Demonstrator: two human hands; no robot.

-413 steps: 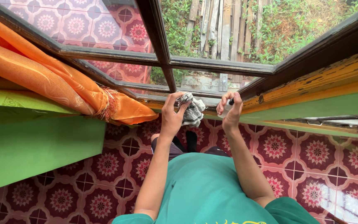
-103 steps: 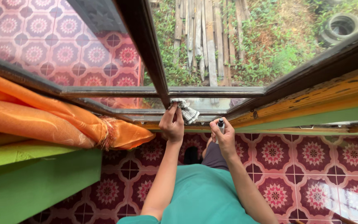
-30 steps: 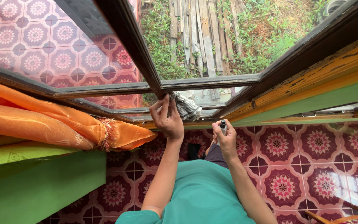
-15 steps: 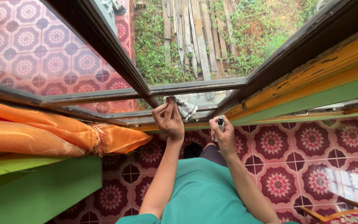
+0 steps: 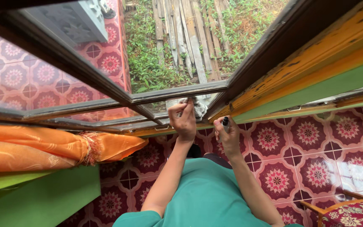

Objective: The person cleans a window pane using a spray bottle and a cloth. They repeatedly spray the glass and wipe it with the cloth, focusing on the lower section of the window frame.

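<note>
Left grip: left hand [image 5: 184,121] bunched tight around a grey-and-white checked cloth [image 5: 197,108], pressing it on the lowest glass pane [image 5: 177,103].
Right grip: right hand [image 5: 228,135] wrapped around a small spray bottle [image 5: 225,123], black nozzle up, just beside the left hand.
Pane surround: dark wooden window frame [image 5: 177,90].
Left side: orange curtain [image 5: 59,145] over a green wall [image 5: 38,201].
Below: patterned red floor tiles [image 5: 316,168].

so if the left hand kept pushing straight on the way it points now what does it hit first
The left hand already presses the checked cloth forward, so next would likely be the lower glass pane and dark window frame right behind it. Depth is hard to judge from this angle.
</note>
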